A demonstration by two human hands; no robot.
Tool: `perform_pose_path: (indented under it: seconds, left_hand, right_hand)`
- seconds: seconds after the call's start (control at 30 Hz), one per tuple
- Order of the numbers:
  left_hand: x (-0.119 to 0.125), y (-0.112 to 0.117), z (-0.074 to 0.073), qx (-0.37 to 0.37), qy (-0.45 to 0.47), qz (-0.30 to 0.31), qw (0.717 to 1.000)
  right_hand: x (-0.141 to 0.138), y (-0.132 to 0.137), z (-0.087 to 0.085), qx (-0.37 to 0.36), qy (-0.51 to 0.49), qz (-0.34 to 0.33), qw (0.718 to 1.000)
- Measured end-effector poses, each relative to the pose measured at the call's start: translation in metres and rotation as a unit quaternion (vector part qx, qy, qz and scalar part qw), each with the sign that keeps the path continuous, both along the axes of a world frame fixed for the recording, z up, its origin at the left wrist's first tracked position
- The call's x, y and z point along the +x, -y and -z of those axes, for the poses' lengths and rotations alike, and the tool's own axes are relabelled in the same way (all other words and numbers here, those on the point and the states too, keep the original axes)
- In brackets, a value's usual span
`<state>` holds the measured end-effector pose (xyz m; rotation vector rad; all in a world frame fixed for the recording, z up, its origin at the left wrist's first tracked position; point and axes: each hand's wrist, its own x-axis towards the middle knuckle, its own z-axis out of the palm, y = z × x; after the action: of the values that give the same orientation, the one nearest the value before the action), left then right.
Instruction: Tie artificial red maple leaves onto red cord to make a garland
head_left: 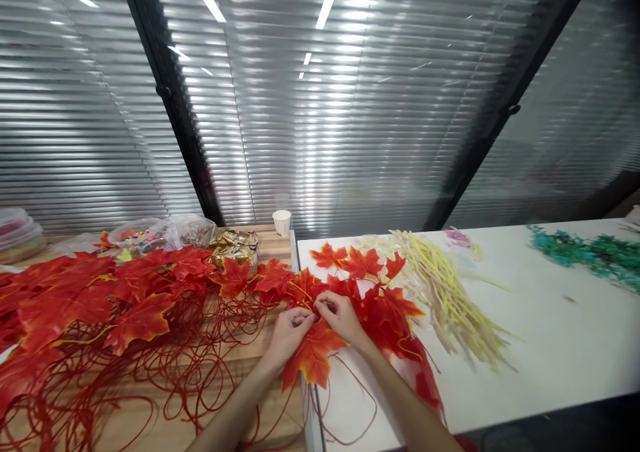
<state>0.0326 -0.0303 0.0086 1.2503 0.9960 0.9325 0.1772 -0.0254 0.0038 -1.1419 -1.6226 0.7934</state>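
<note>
My left hand (289, 335) and my right hand (340, 315) meet over the seam between a wooden table (165, 419) and a white table (550, 345). Both pinch the stem end of an orange-red artificial maple leaf (313, 359), fingers closed on it. The leaf hangs down toward me from the fingertips. Around the hands lies a heap of red maple leaves (125, 292) with tangled red wire stems (150, 372) spread over the wooden table.
A pile of pale yellow plastic stems (445, 292) lies right of the leaves. Green foliage (590, 252) sits at the far right. A white paper cup (281, 223), gold wrappers (233, 245) and clear plastic containers (135, 233) stand at the back. Window blinds rise behind.
</note>
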Motion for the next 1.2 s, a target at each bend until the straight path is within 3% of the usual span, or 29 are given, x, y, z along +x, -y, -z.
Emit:
perform_pose_path:
  seconds: [0.27,0.6,0.93,1.2]
  left_hand:
    - [0.000,0.001,-0.002,-0.012,0.005,0.006,1.000]
    - [-0.001,0.002,-0.002,-0.017,0.006,0.007,1.000]
    - [0.000,0.001,-0.004,-0.010,0.021,-0.004,1.000]
    - [-0.001,-0.003,0.007,0.052,-0.029,0.013,0.998]
  right_hand:
    - [-0.005,0.005,-0.006,-0.012,0.016,-0.013,1.000]
    - [-0.007,0.000,0.002,-0.005,0.009,-0.025,1.000]
    - [-0.004,0.005,-0.002,0.003,0.017,-0.023,1.000]
    - [-0.003,0.000,0.002,-0.008,-0.005,-0.019,1.000]
